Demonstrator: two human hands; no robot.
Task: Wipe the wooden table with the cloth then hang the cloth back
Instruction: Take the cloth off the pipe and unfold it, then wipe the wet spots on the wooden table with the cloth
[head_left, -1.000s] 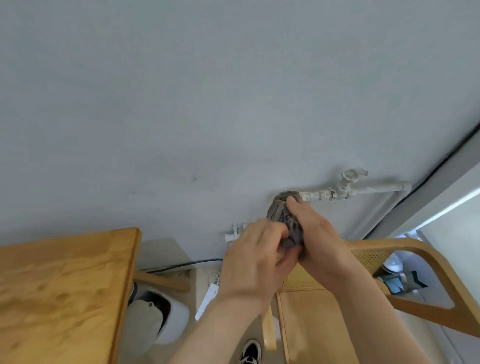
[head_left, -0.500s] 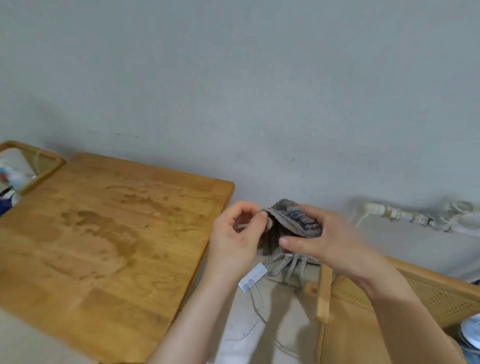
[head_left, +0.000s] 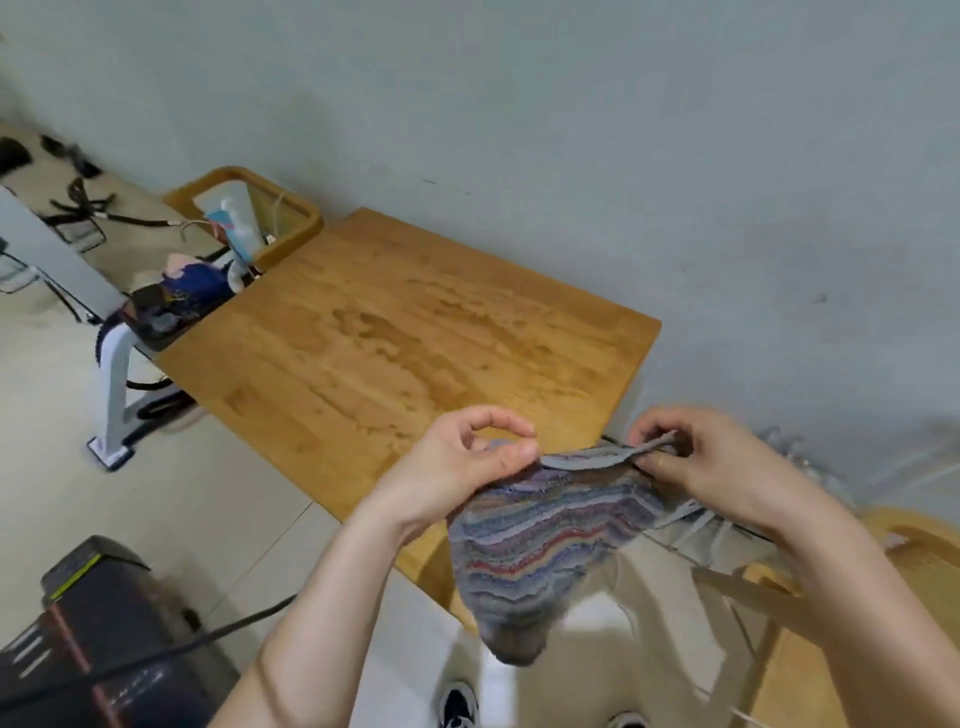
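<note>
Striped cloth hangs down below both grips, bottom corner dangling over the floor. Left hand pinches one end of the top edge and right hand pinches the other, so the edge is stretched between them. Just past the left grip is the wooden surface, with darker blotchy patches. Way beyond that there's a wooden basket at its far end.
</note>
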